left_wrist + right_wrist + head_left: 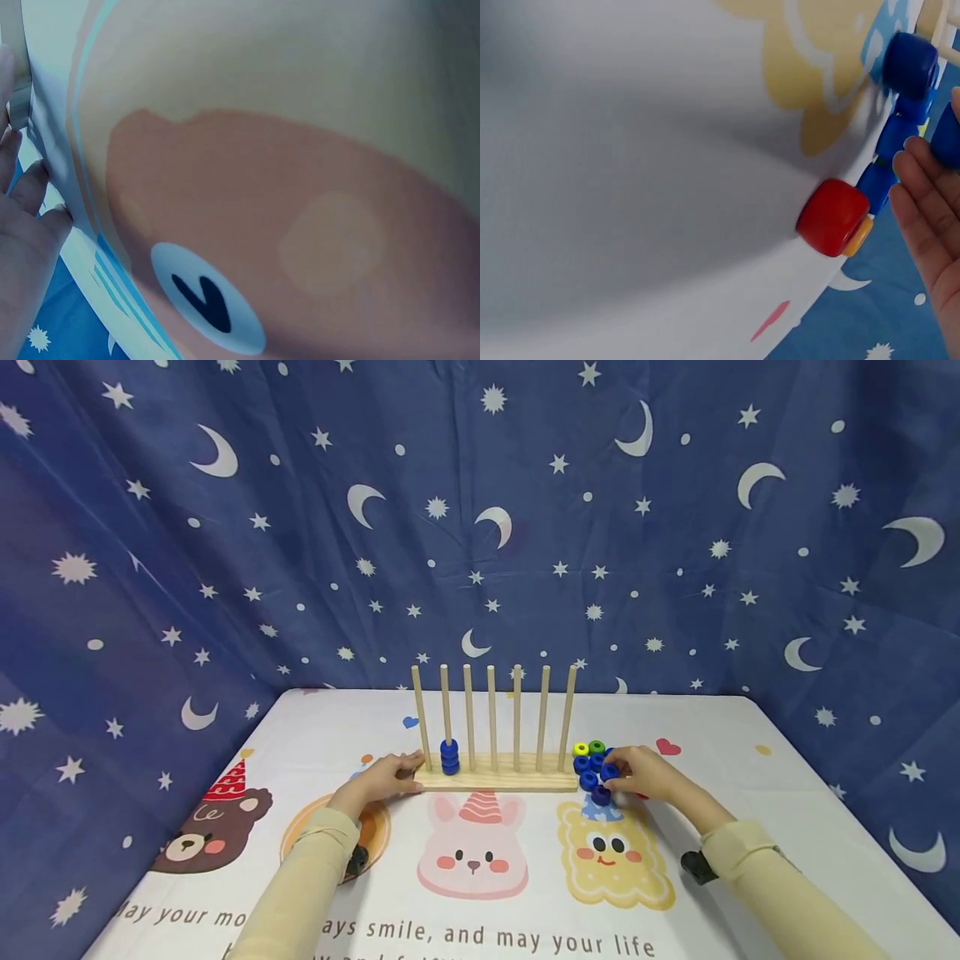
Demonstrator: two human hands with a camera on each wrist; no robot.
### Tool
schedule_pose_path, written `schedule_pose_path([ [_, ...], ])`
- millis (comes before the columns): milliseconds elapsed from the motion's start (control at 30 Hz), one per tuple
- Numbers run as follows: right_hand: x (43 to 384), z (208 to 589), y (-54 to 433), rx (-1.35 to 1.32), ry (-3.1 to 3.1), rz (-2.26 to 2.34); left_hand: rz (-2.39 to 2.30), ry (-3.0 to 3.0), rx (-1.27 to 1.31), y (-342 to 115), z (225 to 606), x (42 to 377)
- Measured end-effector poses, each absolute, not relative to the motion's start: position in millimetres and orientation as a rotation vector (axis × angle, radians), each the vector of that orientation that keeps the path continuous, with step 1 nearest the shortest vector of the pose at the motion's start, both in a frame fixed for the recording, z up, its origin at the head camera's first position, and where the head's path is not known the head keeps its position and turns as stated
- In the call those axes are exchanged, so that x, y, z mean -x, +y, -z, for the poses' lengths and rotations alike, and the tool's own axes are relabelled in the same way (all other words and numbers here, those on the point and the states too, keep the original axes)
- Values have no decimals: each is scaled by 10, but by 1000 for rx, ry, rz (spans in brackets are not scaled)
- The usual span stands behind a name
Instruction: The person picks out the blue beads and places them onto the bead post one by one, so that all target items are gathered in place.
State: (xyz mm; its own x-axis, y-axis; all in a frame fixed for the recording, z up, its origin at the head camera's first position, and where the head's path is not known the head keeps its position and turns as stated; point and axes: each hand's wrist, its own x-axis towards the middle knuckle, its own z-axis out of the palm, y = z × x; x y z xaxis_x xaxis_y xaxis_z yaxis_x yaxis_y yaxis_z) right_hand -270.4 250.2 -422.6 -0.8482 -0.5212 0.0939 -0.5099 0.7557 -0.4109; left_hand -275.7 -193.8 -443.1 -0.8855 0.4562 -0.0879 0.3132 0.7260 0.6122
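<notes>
A wooden peg rack (498, 782) with several upright pegs stands on the table. Its second peg from the left carries a short stack of blue beads (449, 757). My left hand (382, 777) grips the left end of the rack's base, thumb in front and fingers behind. The left wrist view shows its fingers (30, 187) beside the wooden end (18, 105). To the right of the rack, my right hand (651, 774) pinches a blue bead (946, 139) above a cluster of loose beads, including a dark blue bead (601, 795).
A yellow bead (581, 749) and a green bead (596, 747) lie at the back of the cluster. Close to the right hand sits a red bead (832, 217). The printed white tablecloth (540, 860) meets a blue star-patterned curtain (480, 568) behind the rack.
</notes>
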Motion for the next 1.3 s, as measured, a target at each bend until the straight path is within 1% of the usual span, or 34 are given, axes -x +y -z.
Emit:
schedule_pose_path([
  [133,2682,4233,2439,831,2914,724,-897,2697,-609,-1944,4441,2761],
  [733,2570,4284,2053,997,2895,880,-871,2709,-602,-1961,4496,2800],
  [1000,2561,4210,1850,956,2889,935,-871,2706,-597,-1972,4477,2788],
  [1300,2514,4116,1622,1039,2845,1067,-908,2695,-610,-1951,4466,2764],
])
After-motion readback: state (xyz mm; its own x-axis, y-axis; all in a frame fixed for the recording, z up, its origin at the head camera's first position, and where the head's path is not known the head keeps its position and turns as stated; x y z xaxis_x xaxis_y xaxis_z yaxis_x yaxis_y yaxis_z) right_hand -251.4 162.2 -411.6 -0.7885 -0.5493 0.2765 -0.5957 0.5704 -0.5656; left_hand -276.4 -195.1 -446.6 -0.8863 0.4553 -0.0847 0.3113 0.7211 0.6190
